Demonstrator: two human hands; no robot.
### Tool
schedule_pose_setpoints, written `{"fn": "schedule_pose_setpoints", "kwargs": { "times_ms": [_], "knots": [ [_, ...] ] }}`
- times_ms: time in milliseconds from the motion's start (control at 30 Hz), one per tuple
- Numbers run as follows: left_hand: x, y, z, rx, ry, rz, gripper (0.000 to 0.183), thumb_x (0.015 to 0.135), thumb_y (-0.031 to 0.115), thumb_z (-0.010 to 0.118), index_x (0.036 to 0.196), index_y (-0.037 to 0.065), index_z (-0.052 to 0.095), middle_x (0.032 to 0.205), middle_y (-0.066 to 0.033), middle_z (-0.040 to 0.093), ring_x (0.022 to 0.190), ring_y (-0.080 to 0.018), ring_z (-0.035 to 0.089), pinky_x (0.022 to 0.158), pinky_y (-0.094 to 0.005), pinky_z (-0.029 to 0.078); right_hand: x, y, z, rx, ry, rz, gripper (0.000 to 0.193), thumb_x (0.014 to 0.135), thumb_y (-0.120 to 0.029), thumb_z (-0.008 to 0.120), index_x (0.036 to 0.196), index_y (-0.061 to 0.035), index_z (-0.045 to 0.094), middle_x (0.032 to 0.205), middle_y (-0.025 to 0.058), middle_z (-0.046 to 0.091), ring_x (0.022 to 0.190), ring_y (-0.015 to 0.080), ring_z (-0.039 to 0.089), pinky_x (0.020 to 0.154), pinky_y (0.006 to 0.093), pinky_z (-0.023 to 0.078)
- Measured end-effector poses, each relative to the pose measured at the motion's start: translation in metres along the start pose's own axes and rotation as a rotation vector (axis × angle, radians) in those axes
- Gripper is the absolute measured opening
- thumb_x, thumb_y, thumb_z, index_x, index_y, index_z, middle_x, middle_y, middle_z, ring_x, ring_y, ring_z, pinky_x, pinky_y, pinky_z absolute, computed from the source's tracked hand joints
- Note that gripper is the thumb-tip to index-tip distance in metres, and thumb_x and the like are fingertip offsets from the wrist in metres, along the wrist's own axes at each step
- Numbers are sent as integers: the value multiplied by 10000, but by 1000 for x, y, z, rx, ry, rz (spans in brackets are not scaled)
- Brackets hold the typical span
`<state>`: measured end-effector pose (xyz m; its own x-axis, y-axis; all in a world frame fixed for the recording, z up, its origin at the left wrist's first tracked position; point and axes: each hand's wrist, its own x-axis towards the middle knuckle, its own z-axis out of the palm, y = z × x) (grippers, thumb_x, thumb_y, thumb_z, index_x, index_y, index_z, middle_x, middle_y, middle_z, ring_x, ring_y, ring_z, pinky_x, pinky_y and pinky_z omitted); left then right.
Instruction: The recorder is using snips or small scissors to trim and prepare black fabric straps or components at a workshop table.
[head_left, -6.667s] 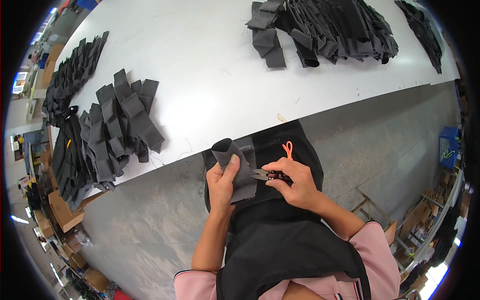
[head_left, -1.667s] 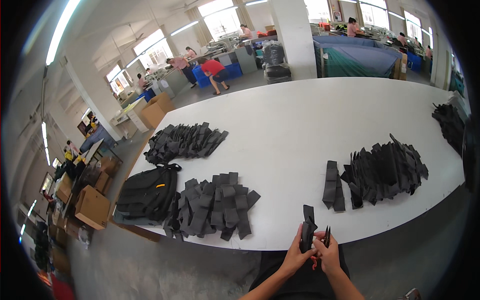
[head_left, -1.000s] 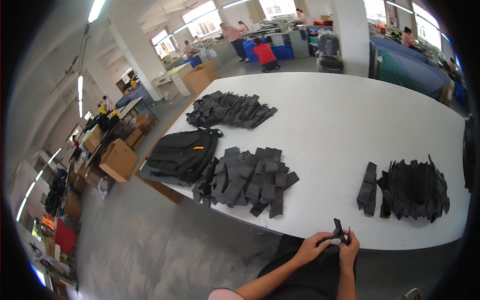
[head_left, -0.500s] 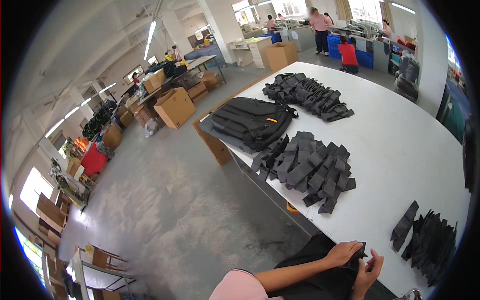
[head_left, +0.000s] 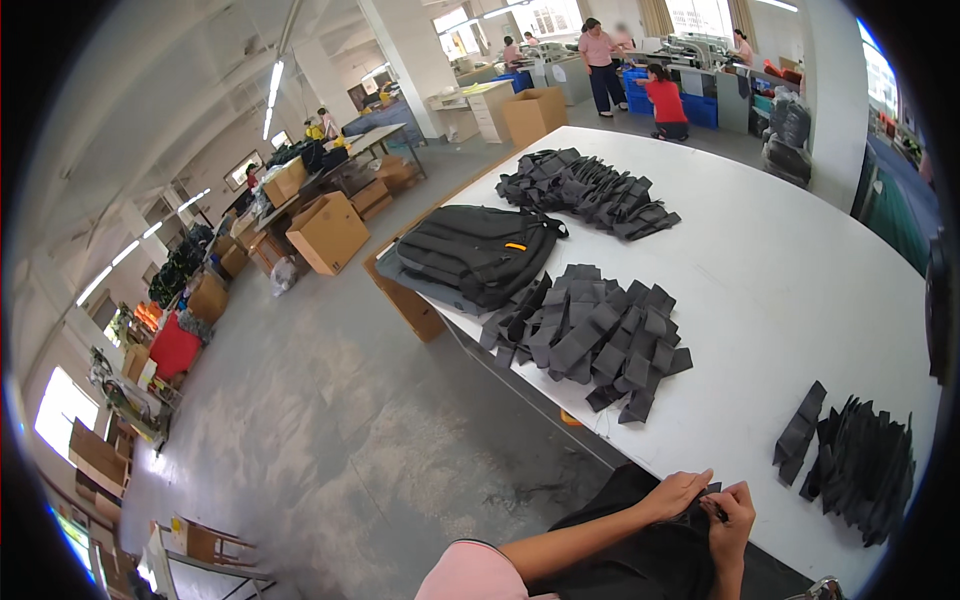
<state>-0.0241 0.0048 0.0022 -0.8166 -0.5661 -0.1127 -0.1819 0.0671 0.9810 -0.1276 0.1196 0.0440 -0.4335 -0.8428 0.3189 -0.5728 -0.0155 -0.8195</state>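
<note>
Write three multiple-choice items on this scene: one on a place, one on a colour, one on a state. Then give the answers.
1. Where does the backpack lie?
A. on the floor
B. near the table's left edge
C. on a cardboard box

2. What colour is the mark on the backpack?
A. orange
B. green
C. white

3. How are the hands?
A. spread flat on the table
B. far apart, empty
C. close together, on dark fabric below the table edge

Answers:
1 B, it rests on the white top between two piles of black pieces.
2 A, a small orange strip shows on its front.
3 C, left hand and right hand meet over the fabric.
</note>
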Motion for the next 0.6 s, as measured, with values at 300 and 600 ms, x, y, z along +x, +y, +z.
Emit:
{"fn": "schedule_pose_setpoints", "kwargs": {
  "times_ms": [300, 600],
  "knots": [
    [-12, 6, 8, 84, 34, 27, 511, 991, 393, 325, 868, -30, 584, 829, -265, 604, 833, -431, 572, 709, -457, 421, -16, -3, 8, 531, 210, 450, 97, 883, -15, 565, 843, -51, 485, 717, -35, 441, 574, 46, 379, 513, 192, 304],
    [-14, 9, -28, 21, 163, -137, 454, 1003, 340, 377, 825, -22, 586, 608, -94, 535, 593, -162, 508, 584, -318, 413, 4, -23, 13, -43, 120, 222, 368, 770, -118, 715, 1102, -79, 560, 858, 90, 548, 692, 230, 593, 585, 308, 481]
  ]
}}
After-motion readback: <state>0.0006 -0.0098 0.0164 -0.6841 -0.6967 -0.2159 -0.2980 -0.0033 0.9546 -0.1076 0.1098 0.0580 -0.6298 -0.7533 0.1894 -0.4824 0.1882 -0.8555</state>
